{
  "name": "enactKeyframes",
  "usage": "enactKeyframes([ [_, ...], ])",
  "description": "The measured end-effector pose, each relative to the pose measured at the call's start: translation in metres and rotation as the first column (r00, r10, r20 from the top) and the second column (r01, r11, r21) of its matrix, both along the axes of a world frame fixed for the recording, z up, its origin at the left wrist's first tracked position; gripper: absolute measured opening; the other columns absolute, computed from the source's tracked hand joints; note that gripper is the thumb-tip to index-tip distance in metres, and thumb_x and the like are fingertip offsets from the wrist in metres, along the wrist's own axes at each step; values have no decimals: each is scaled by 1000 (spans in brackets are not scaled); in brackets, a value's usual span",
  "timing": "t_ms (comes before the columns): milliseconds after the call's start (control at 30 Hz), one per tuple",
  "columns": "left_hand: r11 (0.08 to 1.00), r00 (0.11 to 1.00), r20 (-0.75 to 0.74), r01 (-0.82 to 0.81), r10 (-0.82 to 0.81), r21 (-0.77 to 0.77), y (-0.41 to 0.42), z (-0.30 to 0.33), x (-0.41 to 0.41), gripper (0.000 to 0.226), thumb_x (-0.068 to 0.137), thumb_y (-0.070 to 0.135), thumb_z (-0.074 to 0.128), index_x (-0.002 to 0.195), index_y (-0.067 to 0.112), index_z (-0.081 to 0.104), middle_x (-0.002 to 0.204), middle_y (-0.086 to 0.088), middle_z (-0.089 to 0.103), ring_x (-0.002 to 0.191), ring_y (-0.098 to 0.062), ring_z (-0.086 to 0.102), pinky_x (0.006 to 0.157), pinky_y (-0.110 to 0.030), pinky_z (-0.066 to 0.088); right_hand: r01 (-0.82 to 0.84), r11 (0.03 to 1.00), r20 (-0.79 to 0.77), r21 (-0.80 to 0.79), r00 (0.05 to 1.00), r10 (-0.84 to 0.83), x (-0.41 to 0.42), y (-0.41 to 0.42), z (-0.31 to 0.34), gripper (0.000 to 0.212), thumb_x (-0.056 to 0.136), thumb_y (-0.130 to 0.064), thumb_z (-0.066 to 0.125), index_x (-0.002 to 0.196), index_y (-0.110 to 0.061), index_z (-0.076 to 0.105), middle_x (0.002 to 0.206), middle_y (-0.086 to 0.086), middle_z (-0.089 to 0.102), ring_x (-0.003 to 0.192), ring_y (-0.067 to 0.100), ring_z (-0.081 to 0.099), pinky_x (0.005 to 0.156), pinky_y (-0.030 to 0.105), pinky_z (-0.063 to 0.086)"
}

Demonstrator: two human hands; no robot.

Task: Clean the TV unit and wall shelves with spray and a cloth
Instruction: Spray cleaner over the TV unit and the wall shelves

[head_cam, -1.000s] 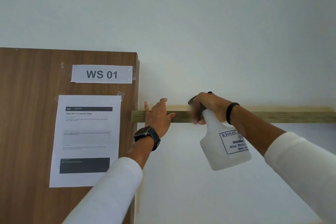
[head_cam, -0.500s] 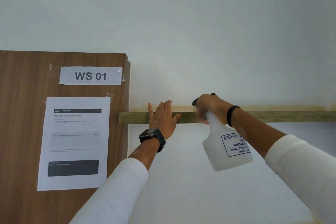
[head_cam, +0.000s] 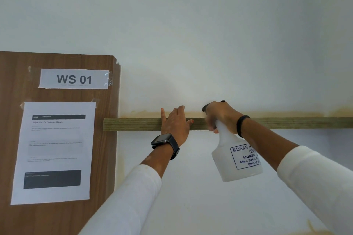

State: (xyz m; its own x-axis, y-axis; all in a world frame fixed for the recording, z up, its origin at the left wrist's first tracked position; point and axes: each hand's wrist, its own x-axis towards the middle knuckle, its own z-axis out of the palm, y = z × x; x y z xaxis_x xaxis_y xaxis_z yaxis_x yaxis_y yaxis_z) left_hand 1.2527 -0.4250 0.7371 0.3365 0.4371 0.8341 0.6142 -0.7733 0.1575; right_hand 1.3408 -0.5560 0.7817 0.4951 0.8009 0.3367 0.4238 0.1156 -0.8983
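A thin wooden wall shelf [head_cam: 286, 123] runs across the white wall at hand height, seen edge-on. My left hand [head_cam: 174, 122], with a dark watch on its wrist, rests against the shelf's front edge; its spread fingers reach over the top and its thumb lies along the front. No cloth is visible; the shelf's top surface is hidden. My right hand [head_cam: 221, 115] grips the trigger head of a white spray bottle [head_cam: 233, 158] just to the right of the left hand. The dark nozzle points left over the shelf and the bottle body hangs below it.
A tall brown wooden cabinet panel [head_cam: 103, 158] meets the shelf's left end. Taped to it are a "WS 01" label [head_cam: 74, 79] and a printed instruction sheet [head_cam: 55, 150]. A yellowish stain marks the wall just above the shelf.
Both hands have slid to the right along the shelf, away from the cabinet panel. The bottle stays in my right hand.
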Motion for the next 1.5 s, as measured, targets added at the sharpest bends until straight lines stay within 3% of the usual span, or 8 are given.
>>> enactKeyframes([
  [333, 1000, 1000, 13, -13, 12, 15, -18, -1, 40, 52, 95, 39, 45, 139, 17, 28, 138, 1, 46, 131, -16, 40, 114, -44, -13, -49, 997, -30, -56, 998, 47, 51, -18, 1, 20, 75, 5, 40, 85, 5, 58, 83, 20, 57, 69, 33, 56, 46, 26, 51],
  [667, 999, 998, 65, -5, 3, 37, -17, -5, 53, 48, 96, 36, 45, 139, 19, 30, 141, 0, 43, 136, -14, 32, 111, -39, -19, -13, 1000, 36, -29, 999, 14, 79, -22, -14, 13, 76, 2, 41, 70, 0, 52, 64, 13, 48, 49, 25, 45, 42, 19, 37],
  [900, 1000, 997, 72, -13, 11, 28, -25, -6, 55, 50, 96, 27, 45, 142, 20, 25, 147, 0, 36, 142, -12, 19, 110, -43, -21, -96, 993, -20, -76, 995, 94, 98, -25, -12, 21, 77, 5, 39, 83, 6, 59, 84, 20, 59, 70, 32, 60, 46, 23, 51],
  [1033, 991, 991, 92, 82, -92, 102, -34, -9, 70, 58, 90, 10, 42, 143, 18, 21, 144, 1, 40, 140, -8, 25, 114, -43, -19, -21, 996, 68, -89, 997, 27, 104, -29, -8, 21, 77, 2, 40, 85, 4, 58, 81, 18, 59, 64, 29, 60, 46, 20, 43],
  [1200, 971, 983, 90, 139, -159, 196, -39, -13, 102, 60, 92, 13, 39, 147, 15, 15, 149, 0, 33, 142, -9, 18, 112, -38, -20, 98, 994, 99, -48, 991, -93, 107, -31, -5, 18, 78, 2, 42, 68, -6, 54, 64, 13, 50, 51, 23, 45, 47, 22, 34],
  [1300, 961, 979, 101, 151, -178, 233, -40, -12, 114, 59, 94, 14, 36, 147, 14, 12, 152, 0, 28, 144, -11, 15, 114, -36, -17, 116, 987, 130, -115, 986, -101, 115, -33, -3, 14, 77, 1, 42, 72, -1, 55, 68, 15, 51, 51, 24, 48, 48, 23, 36],
  [1400, 946, 972, 134, 147, -192, 288, -34, -13, 121, 54, 95, 17, 36, 146, 12, 20, 150, -4, 33, 143, -15, 21, 113, -34, -14, 97, 981, 137, -169, 988, -74, 128, -36, 1, 17, 78, 1, 41, 84, 3, 57, 74, 17, 58, 57, 26, 58, 45, 20, 43],
  [1500, 927, 967, 168, 123, -192, 354, -27, -16, 127, 49, 93, 22, 49, 138, 7, 38, 139, -8, 49, 135, -21, 39, 114, -38, 2, 59, 971, 144, -230, 989, -26, 137, -39, 3, 21, 80, 1, 41, 87, 2, 60, 82, 17, 64, 71, 27, 64, 49, 20, 49],
])
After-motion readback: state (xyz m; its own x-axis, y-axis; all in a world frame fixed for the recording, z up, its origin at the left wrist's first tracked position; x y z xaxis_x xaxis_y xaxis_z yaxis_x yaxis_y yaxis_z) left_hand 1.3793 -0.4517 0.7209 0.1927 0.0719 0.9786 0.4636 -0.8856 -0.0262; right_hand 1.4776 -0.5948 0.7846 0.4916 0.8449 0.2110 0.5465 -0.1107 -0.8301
